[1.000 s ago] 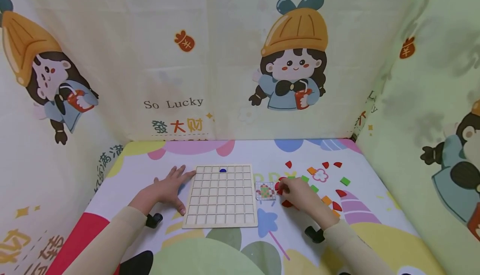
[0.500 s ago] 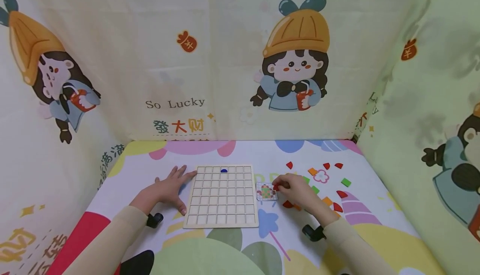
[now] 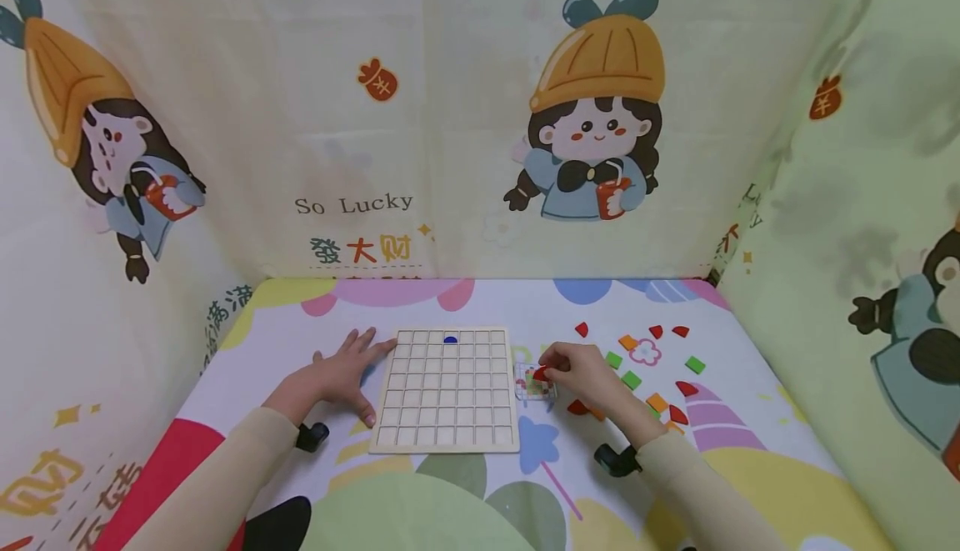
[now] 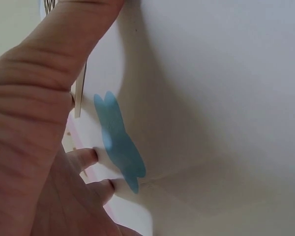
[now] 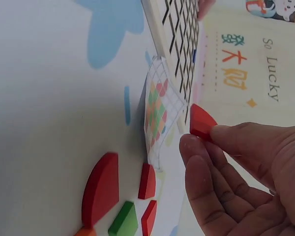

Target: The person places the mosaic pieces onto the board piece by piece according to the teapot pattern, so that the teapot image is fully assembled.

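A strip along the counter's (image 3: 513, 305) back edge lies free behind the grid board (image 3: 450, 391), and another gap opens before it between the sleeves (image 3: 217, 484). The left hand (image 3: 337, 378) blocks the board's left side; rightward, the card (image 3: 527, 389), right hand (image 3: 587, 372) and scattered coloured pieces (image 3: 632, 379) crowd the way toward the right edge.

Pale printed cloth (image 3: 465, 51) covers the back wall (image 3: 465, 142), left wall (image 3: 45, 318) and right wall (image 3: 802, 293) around the counter (image 3: 517, 305). On the back wall there is a cartoon figure (image 3: 588, 197) in an orange hat (image 3: 611, 63), to the right of the words "So Lucky" (image 3: 354, 204). The counter has a white cover (image 3: 285, 338) with colourful shapes (image 3: 420, 518). The light is soft.
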A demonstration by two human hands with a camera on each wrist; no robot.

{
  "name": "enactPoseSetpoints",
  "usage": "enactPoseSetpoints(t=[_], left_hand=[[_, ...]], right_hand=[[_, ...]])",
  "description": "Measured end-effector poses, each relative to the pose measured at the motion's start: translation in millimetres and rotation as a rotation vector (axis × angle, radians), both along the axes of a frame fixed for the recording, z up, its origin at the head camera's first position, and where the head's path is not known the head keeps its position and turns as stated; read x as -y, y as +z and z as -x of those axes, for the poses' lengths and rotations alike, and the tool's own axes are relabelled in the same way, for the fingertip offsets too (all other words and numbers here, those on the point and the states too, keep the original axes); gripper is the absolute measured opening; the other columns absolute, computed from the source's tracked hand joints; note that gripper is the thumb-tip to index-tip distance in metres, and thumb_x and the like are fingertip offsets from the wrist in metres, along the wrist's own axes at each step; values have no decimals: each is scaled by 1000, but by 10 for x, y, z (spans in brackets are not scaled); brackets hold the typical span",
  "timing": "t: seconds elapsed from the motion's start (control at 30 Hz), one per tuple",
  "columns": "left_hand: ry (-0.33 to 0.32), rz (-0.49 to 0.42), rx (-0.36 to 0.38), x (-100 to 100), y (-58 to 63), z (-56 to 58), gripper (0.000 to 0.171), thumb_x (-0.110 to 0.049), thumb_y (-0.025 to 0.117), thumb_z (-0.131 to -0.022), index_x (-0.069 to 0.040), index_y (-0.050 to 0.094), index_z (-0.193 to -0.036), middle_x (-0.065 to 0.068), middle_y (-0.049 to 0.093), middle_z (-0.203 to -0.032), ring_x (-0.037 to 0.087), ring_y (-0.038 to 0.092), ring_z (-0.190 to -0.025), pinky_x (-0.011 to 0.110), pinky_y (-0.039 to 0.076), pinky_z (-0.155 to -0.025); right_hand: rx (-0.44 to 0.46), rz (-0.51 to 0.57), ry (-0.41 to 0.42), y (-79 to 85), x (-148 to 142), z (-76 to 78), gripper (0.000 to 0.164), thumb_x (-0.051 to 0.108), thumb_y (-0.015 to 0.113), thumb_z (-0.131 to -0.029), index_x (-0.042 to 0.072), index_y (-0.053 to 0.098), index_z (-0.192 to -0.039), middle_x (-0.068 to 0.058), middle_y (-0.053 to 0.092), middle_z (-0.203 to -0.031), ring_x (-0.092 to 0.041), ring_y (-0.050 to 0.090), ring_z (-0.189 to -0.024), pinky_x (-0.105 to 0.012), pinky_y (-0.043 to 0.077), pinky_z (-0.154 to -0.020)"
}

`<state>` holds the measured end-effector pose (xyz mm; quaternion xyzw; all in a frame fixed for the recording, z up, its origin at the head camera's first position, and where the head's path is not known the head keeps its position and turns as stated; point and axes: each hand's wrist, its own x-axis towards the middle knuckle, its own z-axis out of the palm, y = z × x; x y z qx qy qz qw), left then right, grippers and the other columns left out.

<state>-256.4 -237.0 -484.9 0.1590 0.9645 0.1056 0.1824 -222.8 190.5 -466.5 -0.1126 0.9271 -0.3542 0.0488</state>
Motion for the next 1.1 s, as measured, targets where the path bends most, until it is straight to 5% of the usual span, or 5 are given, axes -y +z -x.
enactPoseSetpoints(t=[0.53, 1.1], left_hand=[[0, -13, 10, -3, 7, -3, 144, -69, 94, -46, -28, 24, -165, 22, 6, -173, 54, 1, -156, 95, 11, -96], [11, -37, 17, 2, -1, -1, 142, -68, 95, -47, -31, 25, -165, 20, 5, -173, 52, -1, -157, 95, 8, -98]], right_hand=[[-2, 86, -31, 12, 405, 177, 6, 12, 76, -94, 16, 74, -96, 5, 73, -88, -13, 64, -80, -30, 57, -77], [10, 214, 54, -139, 1025, 451, 5, 13, 72, -97, 14, 73, -101, 0, 73, -94, -15, 63, -85, -30, 57, -80]])
